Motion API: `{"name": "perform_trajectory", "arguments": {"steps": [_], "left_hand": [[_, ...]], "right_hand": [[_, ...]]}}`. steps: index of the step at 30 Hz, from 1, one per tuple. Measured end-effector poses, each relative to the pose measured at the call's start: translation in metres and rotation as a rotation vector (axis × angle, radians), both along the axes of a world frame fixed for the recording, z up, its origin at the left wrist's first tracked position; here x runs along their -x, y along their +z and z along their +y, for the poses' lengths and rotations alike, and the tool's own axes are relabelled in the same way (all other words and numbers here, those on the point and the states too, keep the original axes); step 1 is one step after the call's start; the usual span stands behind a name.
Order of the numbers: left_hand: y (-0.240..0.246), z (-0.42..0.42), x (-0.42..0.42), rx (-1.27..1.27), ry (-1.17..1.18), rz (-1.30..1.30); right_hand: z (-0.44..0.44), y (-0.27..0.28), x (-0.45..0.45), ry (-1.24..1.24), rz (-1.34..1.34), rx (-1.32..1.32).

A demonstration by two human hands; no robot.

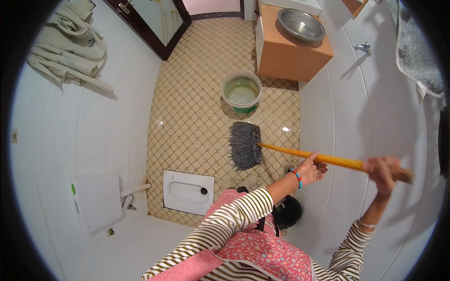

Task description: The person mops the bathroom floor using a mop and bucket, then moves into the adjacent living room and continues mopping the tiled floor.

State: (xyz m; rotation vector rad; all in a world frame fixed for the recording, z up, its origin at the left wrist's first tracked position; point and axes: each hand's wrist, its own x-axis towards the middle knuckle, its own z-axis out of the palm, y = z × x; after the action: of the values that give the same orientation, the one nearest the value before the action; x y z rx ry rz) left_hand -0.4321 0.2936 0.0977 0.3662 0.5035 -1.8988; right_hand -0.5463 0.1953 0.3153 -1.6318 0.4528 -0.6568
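A mop with a yellow wooden handle (284,150) slants across from the right, its grey string head (245,145) lying on the tiled floor. My right hand (382,171), slightly blurred, is wrapped around the handle near its upper end. Farther down the handle, my left hand (312,171) holds it loosely, palm turned up, with the thumb against the wood and the fingers curled. Just beyond the mop head stands a white plastic bucket (242,92) with water in it.
A squat toilet (188,191) is set in the floor at left, near a wall-mounted cistern (96,202). An orange cabinet (293,59) carries a metal basin (301,24). The dark-framed door (172,38) stands ajar. Behind my left forearm is a black rounded object (289,211).
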Motion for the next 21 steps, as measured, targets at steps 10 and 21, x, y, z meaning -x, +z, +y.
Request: {"name": "perform_trajectory", "arguments": {"steps": [10, 21], "left_hand": [[-0.116, 0.155, -0.077, -0.389, -0.107, -0.394], [-0.196, 0.166, -0.229, -0.489, 0.284, -0.564]], "right_hand": [[-0.132, -0.083, -0.023, -1.036, -0.339, -0.3], [-0.184, -0.106, 0.016, -1.187, -0.265, -0.267]]}}
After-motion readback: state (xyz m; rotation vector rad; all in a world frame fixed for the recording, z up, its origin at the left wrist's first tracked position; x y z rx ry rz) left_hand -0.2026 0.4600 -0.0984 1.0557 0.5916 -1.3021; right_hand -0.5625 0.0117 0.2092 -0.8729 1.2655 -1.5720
